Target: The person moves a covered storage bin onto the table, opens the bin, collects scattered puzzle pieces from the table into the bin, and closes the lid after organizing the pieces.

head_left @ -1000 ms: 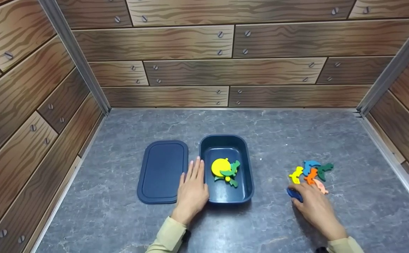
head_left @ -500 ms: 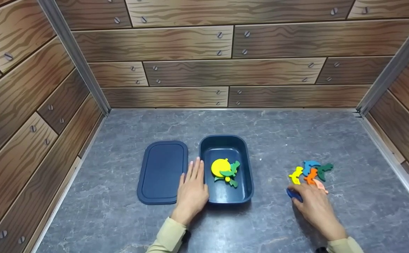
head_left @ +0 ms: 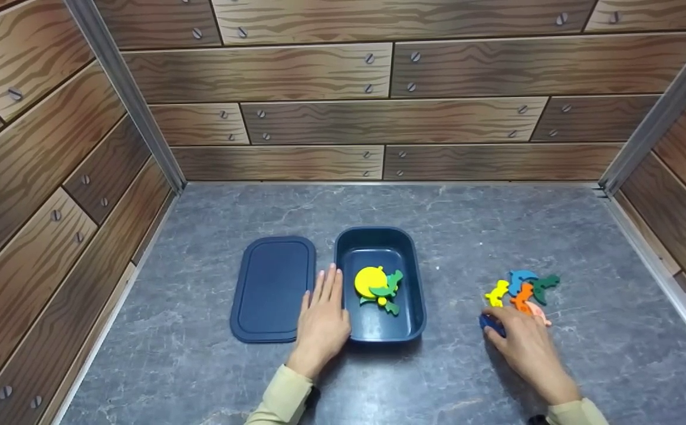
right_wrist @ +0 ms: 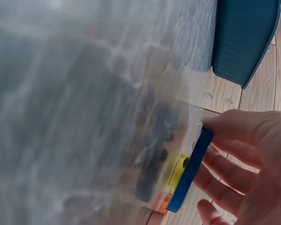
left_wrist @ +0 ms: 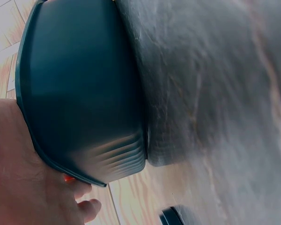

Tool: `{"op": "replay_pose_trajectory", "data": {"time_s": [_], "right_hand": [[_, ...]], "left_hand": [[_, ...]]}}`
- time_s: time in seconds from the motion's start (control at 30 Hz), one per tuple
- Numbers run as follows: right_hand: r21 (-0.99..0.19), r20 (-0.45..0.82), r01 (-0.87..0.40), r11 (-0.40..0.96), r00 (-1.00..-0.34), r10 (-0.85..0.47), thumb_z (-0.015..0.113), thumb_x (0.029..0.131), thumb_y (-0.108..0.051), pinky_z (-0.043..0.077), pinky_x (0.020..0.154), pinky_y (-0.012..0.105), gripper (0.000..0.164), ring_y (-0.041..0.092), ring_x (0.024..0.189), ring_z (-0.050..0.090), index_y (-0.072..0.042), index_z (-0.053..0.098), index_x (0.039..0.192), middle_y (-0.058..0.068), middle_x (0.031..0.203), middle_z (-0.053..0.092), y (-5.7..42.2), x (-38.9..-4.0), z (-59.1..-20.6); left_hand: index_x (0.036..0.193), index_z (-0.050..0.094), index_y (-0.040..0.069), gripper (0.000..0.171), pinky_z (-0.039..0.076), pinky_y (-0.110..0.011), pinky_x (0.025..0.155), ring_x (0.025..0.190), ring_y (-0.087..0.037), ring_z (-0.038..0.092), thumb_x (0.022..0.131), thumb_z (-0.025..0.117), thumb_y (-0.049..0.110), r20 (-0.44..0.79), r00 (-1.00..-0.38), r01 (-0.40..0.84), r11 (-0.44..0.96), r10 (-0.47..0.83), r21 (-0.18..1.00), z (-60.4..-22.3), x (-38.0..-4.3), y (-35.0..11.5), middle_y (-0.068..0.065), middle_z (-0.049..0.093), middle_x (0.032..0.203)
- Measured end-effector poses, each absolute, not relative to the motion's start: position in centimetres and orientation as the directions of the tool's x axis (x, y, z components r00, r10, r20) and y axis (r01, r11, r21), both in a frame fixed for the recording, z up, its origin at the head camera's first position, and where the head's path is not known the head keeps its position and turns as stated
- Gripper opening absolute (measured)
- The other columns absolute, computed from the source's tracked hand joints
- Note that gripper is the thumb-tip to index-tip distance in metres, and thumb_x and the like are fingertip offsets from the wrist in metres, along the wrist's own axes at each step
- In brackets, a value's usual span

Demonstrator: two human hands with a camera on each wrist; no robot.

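My left hand [head_left: 324,321] lies with straight fingers along the left rim of a dark blue box [head_left: 381,336]. In the left wrist view the box wall [left_wrist: 84,84] stands right beside that hand. Inside the box are a yellow round piece [head_left: 370,281] and several green toy pieces [head_left: 385,290]. At the right, my right hand [head_left: 522,336] pinches a flat dark blue toy piece [head_left: 490,324] between thumb and fingers. The right wrist view shows this blue piece [right_wrist: 191,171] edge-on and tilted; its full shape is hidden.
Just beyond the right hand lie animal-shaped pieces: yellow [head_left: 498,293], light blue [head_left: 521,280], orange [head_left: 522,297], dark green [head_left: 545,287] and pink [head_left: 537,313]. A dark blue lid [head_left: 273,289] lies flat left of the box. Wood-patterned walls [head_left: 313,121] enclose the grey table [head_left: 213,206].
My right hand has shifted very slightly to the left, and the dark blue piece has moved with it. The left hand and the box have stayed in place.
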State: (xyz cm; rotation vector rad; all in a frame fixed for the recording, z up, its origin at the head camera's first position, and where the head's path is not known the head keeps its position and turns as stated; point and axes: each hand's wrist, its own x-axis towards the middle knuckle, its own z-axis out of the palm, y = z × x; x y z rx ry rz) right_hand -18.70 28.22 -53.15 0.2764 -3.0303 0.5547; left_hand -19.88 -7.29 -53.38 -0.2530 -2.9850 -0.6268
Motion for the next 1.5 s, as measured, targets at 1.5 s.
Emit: {"op": "replay_pose_trajectory", "data": {"time_s": [1.5], "right_hand": [[-0.426,0.483,-0.416,0.804,-0.855,-0.186,0.076,0.081,-0.004,0.036,0.073,0.038,0.028,0.018,0.085,0.057,-0.012,0.073,0.108,0.001,0.101,0.069,23.4,-19.5,-51.1]], "left_hand": [[0.157,0.025,0.009,0.063,0.019,-0.054,0.115,0.149,-0.024,0.012,0.098,0.045,0.019,0.132,-0.981,0.182,0.898,0.140,0.400,-53.3,-19.8,-7.3,-0.002,0.015,0.164]]}}
